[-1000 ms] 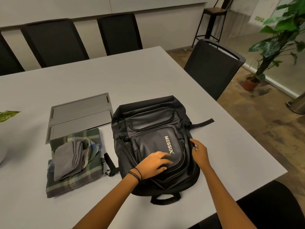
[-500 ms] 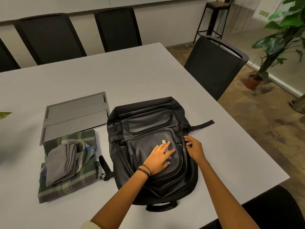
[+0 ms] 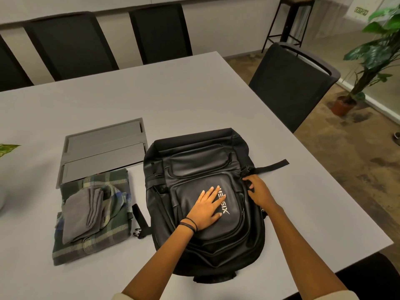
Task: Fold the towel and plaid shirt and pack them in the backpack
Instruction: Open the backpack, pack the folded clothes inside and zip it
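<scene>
Both folded: towel (image 3: 83, 213) atop plaid shirt (image 3: 97, 245), beside closed backpack (image 3: 194, 161); packing not yet done. Left hand (image 3: 207, 211) flat on it, right hand (image 3: 258, 191) apparently pinching its side.

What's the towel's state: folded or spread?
Folded. The grey towel lies in stacked layers on the plaid shirt, beside the backpack, not in it.

A light grey table (image 3: 194, 100) carries everything here. On its near right part a black backpack (image 3: 201, 169) lies flat, front side up, with one strap (image 3: 272, 166) stretched out on the surface to the right. Just left of it lies a folded plaid shirt (image 3: 71, 252), green and grey. The shirt's far edge reaches a flat grey panel (image 3: 104, 148) with two long sections, lying far left of the backpack.
</scene>
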Available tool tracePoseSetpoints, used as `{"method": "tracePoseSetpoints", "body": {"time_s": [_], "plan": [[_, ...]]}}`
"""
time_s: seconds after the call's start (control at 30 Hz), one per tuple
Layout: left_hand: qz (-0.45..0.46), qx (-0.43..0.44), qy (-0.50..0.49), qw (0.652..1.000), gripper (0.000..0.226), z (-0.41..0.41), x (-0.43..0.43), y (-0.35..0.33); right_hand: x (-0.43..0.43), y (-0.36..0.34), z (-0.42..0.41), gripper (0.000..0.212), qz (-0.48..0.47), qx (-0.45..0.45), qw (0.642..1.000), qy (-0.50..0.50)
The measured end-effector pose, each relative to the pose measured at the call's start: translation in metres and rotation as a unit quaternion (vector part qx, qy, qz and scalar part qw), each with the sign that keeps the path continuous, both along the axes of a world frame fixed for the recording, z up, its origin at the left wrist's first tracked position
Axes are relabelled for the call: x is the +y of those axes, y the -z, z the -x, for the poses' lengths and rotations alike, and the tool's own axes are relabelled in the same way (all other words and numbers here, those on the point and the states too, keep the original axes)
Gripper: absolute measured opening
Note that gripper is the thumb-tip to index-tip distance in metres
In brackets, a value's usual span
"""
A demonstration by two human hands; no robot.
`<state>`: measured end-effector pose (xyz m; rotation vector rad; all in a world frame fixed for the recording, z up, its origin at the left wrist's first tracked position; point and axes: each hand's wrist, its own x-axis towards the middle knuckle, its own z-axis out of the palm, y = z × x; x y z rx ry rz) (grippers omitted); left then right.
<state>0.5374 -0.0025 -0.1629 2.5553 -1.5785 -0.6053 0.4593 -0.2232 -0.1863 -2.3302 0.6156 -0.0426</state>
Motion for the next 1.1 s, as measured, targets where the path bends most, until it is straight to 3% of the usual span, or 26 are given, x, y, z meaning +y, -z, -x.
{"method": "tracePoseSetpoints", "body": {"time_s": [0.37,0.5,0.73,1.0,1.1], "plan": [[-0.011,0.021,0.001,1.0,0.063,0.002,0.002,0.002,0.013,-0.002,0.003,0.007,-0.01,-0.013,0.994,0.105],[-0.025,0.024,-0.004,0.999,0.067,0.003,0.001,0.004,0.016,-0.005,0.006,0.017,0.059,0.012,0.996,0.064],[-0.043,0.003,0.035,0.998,0.114,0.026,-0.001,0.009,0.017,-0.02,0.033,0.016,0.144,0.033,0.986,0.07],[-0.084,-0.046,0.027,0.995,0.095,0.037,0.008,0.006,0.027,-0.025,0.059,0.014,0.107,0.003,0.992,0.072],[-0.084,-0.082,0.071,0.991,0.08,0.043,0.013,0.008,0.033,-0.028,0.067,0.015,0.102,-0.002,0.992,0.079]]}}
